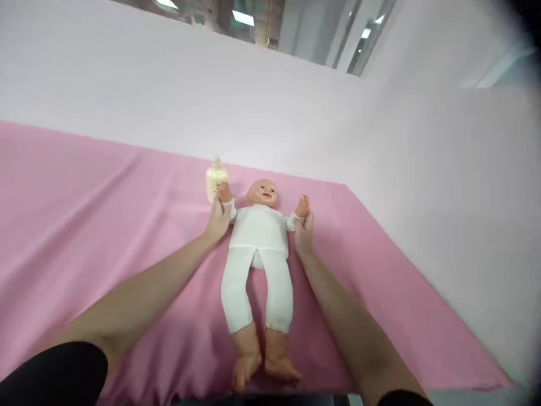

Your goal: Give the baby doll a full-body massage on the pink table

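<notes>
A baby doll [258, 228] in a white top and white trousers lies on its back, head toward the far edge and bare feet toward me. My left hand [218, 221] is closed round the doll's forearm on the left, near its white cuff. On the other side, my right hand [304, 230] grips the doll's other forearm at the sleeve. Both doll hands stick up above my fingers. Just behind my left hand stands a cream pump bottle [214, 179], partly covered by the doll's hand.
Pink cloth [169, 237] with creases on the left covers the table. A white wall [262, 107] rises behind it and along the right side. Above the wall, a window strip [270, 25] shows a blurred room with lights.
</notes>
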Action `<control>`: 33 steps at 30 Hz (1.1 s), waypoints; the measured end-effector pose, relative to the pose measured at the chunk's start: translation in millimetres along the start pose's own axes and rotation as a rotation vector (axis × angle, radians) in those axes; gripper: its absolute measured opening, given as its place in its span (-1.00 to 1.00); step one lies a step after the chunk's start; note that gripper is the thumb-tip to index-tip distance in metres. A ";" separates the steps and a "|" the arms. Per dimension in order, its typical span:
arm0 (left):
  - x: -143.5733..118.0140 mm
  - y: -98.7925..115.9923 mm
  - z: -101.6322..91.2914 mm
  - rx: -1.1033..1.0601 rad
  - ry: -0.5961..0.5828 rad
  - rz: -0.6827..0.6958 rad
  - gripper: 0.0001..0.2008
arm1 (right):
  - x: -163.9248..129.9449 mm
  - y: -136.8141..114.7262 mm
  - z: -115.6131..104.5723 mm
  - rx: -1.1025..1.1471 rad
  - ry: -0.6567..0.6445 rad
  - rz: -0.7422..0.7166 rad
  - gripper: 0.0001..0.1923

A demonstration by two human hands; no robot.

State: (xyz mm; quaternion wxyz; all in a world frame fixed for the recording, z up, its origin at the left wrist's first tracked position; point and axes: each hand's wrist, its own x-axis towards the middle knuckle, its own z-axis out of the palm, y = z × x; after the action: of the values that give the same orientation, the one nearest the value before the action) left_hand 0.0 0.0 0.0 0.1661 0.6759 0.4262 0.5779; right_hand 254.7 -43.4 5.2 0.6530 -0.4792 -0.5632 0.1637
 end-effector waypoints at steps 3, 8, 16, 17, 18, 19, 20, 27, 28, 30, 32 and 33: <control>0.2 5.0 8.0 0.174 -0.226 0.149 -0.57 | -4.4 -4.7 4.0 -0.193 -0.253 -0.132 -0.51; -2.0 6.6 10.6 0.319 -0.274 0.184 -0.54 | -6.5 -9.6 5.2 -0.386 -0.351 -0.272 -0.46; 0.5 13.2 5.6 0.191 -0.238 0.170 -0.56 | -6.1 -7.6 3.7 -0.325 -0.274 -0.213 -0.49; 1.3 14.8 5.0 0.148 -0.226 0.173 -0.56 | -6.4 -7.4 3.6 -0.308 -0.253 -0.194 -0.50; 1.9 16.0 4.5 0.109 -0.210 0.170 -0.57 | -6.7 -7.3 3.5 -0.289 -0.235 -0.172 -0.51; 2.3 16.6 4.1 0.075 -0.190 0.159 -0.58 | -7.1 -7.5 3.4 -0.265 -0.220 -0.147 -0.52; 2.4 16.5 3.7 0.045 -0.168 0.139 -0.58 | -7.6 -8.0 3.3 -0.233 -0.207 -0.123 -0.52; 1.4 3.3 3.6 -0.249 0.032 -0.173 -0.64 | -6.0 -10.3 3.4 0.044 -0.062 0.003 -0.44; 2.3 0.9 3.5 -0.306 0.075 -0.235 -0.67 | -4.2 -7.8 3.1 0.073 -0.011 0.018 -0.42; 5.3 -3.2 2.7 -0.407 0.170 -0.365 -0.72 | 0.5 0.7 1.3 0.127 0.101 0.057 -0.39; 8.8 -6.4 1.2 -0.468 0.250 -0.494 -0.78 | 5.7 12.2 -1.8 0.165 0.212 0.134 -0.37; 10.4 -7.9 0.4 -0.481 0.276 -0.549 -0.81 | 8.1 17.9 -3.6 0.176 0.264 0.189 -0.36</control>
State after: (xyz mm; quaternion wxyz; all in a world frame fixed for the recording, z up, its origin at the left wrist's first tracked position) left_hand -2.9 12.6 0.9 0.4093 0.3942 0.4618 0.6810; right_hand 266.2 -30.2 -4.3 0.7423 -0.4883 -0.4085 0.2089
